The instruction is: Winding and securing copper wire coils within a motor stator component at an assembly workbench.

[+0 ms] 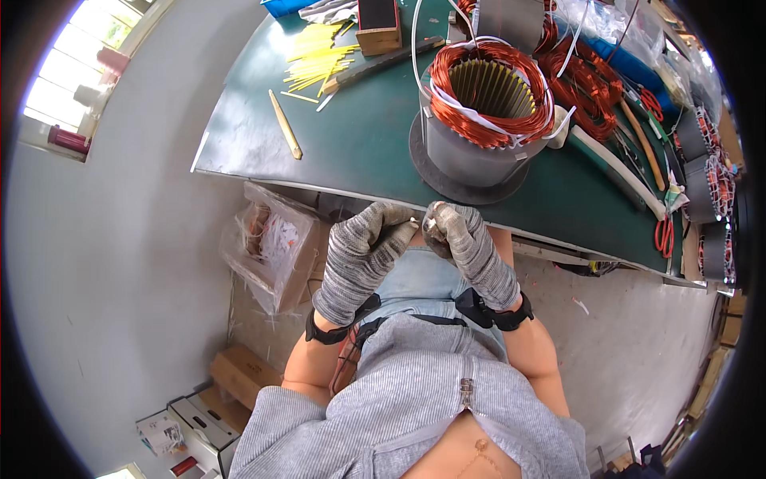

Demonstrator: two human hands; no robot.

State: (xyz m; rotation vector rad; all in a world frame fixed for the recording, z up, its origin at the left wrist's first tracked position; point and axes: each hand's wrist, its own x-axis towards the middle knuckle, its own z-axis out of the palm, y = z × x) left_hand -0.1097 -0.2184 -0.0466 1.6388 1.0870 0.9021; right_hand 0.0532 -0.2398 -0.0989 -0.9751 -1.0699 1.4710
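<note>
Both hands wear grey striped knit gloves and are held close together in front of the table edge, above my lap. My left hand [365,249] is closed, thumb and forefinger pinched, with a tiny white bit at the fingertips that is too small to name. A narrow gap away, my right hand [472,246] is also closed, its fingers curled toward the left one; what it pinches is hidden. Just beyond the hands stands a grey motor stator [471,160] on a round base, ringed on top by copper wire coils [472,137] with white sleeving and cords.
The green table [351,164] carries yellow strips [315,60], a pointed bamboo stick [286,126] and a dark bar [379,64]. At right lie a mallet [614,172], red-handled scissors [664,235] and more coils [586,92]. A plastic-lined box [275,255] stands below left.
</note>
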